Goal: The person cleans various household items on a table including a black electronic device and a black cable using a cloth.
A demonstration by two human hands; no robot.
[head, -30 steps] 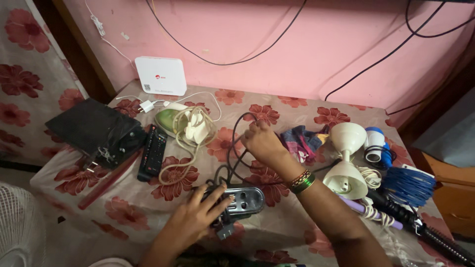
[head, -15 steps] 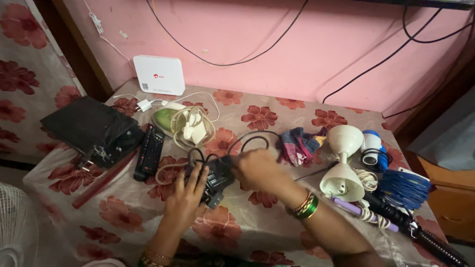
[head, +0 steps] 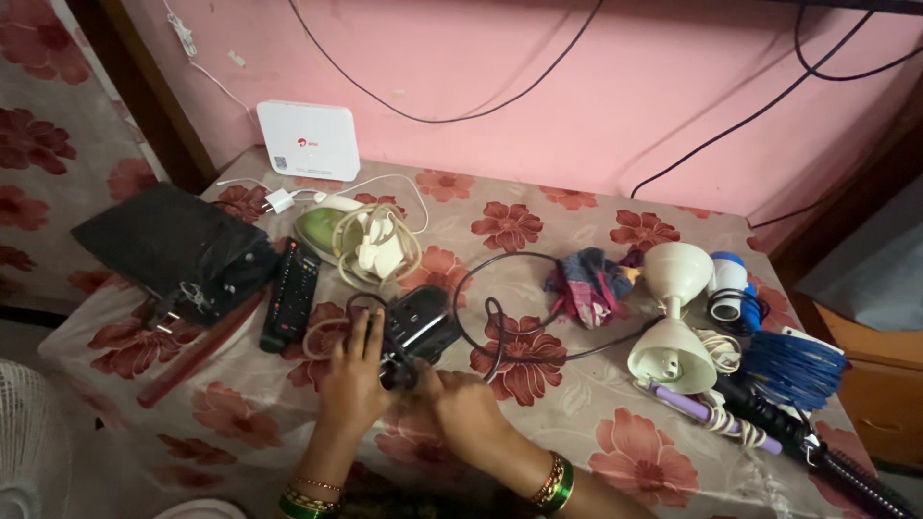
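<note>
We've pulled the black adapter [head: 420,325] toward the remote [head: 290,295]. Left hand [head: 354,377] rests flat, released; right hand [head: 463,411] now clenched on its cord [head: 500,327].

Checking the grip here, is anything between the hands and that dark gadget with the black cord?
Nothing visible. The left hand lies on the dark device and the right hand touches its near end; the black cord loops off beside them.

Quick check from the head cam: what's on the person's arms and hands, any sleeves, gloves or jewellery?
Both hands are bare, no gloves, and no sleeves show on the forearms. The left hand has thin gold bangles and a green bangle at the wrist. The right hand has gold bangles beside a green one at its wrist. I can't make out any rings.
</note>
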